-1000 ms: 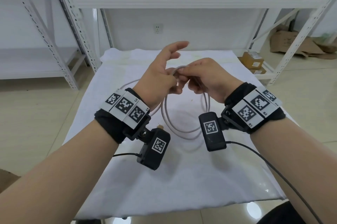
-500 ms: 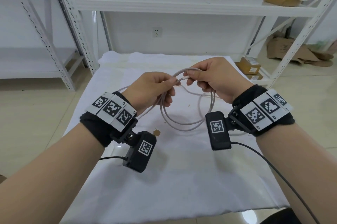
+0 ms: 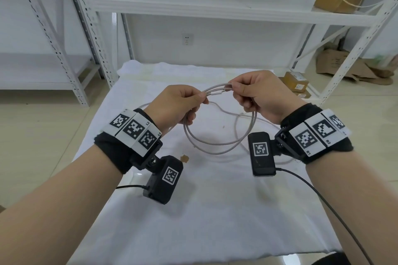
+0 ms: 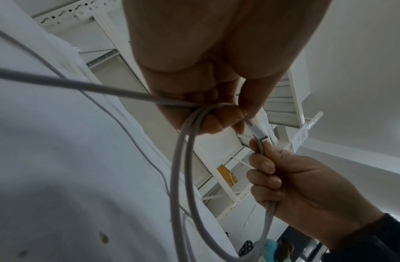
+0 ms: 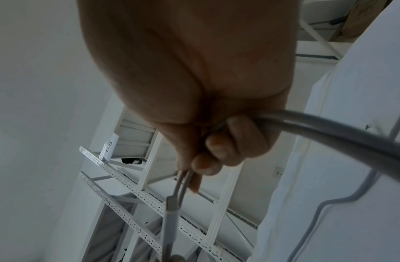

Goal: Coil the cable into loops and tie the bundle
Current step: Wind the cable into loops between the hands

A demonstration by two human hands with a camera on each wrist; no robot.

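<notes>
A light grey cable point(image 3: 217, 145) hangs in about two round loops above the white cloth point(image 3: 193, 211). My left hand point(image 3: 183, 103) pinches the top of the loops at the left, and a white plug point(image 3: 215, 93) sticks out from its fingertips. My right hand point(image 3: 252, 92) grips the same strands a little to the right, fingers curled round them. The left wrist view has the plug point(image 4: 257, 132) between both hands and the cable point(image 4: 185, 177) looping below. In the right wrist view the cable point(image 5: 329, 136) leaves my curled fingers point(image 5: 216, 150). Loose cable point(image 3: 243, 118) trails on the cloth.
The cloth covers a small table with its right edge point(image 3: 323, 232) near my right arm. White metal shelving point(image 3: 193, 6) stands behind, with cardboard boxes point(image 3: 295, 81) low at the right. A small brown scrap point(image 3: 184, 158) lies on the cloth. Black camera leads hang from both wrists.
My left hand went from fingers spread to pinching the loops. Both hands rose and drew slightly apart, so the plug now shows between them and the coil hangs rounder.
</notes>
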